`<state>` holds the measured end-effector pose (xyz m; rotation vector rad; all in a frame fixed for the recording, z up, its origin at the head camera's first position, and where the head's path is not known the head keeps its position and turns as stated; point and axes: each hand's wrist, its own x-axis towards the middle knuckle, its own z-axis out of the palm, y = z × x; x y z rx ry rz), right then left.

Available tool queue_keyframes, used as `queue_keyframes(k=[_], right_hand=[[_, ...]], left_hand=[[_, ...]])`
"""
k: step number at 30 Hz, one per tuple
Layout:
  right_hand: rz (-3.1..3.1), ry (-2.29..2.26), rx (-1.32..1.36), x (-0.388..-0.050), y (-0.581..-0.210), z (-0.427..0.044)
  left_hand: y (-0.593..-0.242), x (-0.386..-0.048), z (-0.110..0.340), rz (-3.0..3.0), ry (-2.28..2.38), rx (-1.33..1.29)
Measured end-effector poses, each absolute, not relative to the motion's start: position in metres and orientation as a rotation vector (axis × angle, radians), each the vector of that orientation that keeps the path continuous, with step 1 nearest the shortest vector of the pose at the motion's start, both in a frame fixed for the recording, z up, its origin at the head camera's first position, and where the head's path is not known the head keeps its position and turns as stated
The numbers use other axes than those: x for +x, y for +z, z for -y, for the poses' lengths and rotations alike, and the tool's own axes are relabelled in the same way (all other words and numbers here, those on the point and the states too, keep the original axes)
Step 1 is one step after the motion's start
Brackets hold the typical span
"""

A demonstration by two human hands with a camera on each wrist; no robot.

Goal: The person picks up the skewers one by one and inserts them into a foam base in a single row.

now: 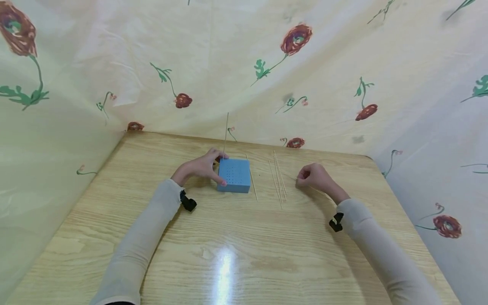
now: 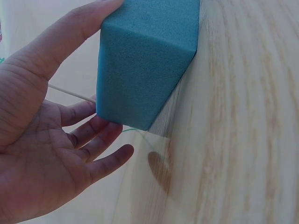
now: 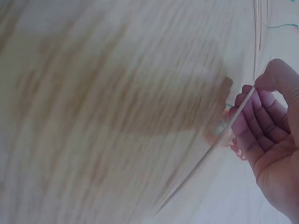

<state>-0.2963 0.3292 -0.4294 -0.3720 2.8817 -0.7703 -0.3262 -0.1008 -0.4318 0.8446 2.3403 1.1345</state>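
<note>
Stick point(image 3: 226, 130) between right fingers point(image 3: 247, 140), block point(image 2: 145, 74) between left fingers point(image 2: 114, 161)

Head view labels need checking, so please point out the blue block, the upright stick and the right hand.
Blue block point(image 1: 239, 171), head view: on its holed top face.
Upright stick point(image 1: 225, 136), head view: about halfway along its visible length.
Right hand point(image 1: 315, 177), head view: on the middle of the hand.

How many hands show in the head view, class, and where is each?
2: the left hand grips the blue block from its left; the right hand, further right, pinches a thin stick.
</note>
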Motion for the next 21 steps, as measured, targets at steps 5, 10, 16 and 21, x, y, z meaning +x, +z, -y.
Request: queue_keyframes(k=[5, 10, 16, 21], right_hand=[[-2.877, -0.836, -0.380, -0.295, -0.427, -0.332], [-2.893, -0.921, -0.432, -0.294, -0.420, -0.332], [-2.842, -1.084, -0.440, -0.291, -0.411, -0.327], [-2.802, -1.177, -0.434, -0.290, -0.404, -0.322]], left_hand=[[-0.432, -0.326, 0.101, -2.337, 1.138, 0.844], [-0.432, -0.327, 0.101, -2.343, 1.135, 0.838], [-0.433, -0.327, 0.101, -2.351, 1.124, 0.841], [-0.432, -0.326, 0.100, -2.348, 1.117, 0.831]])
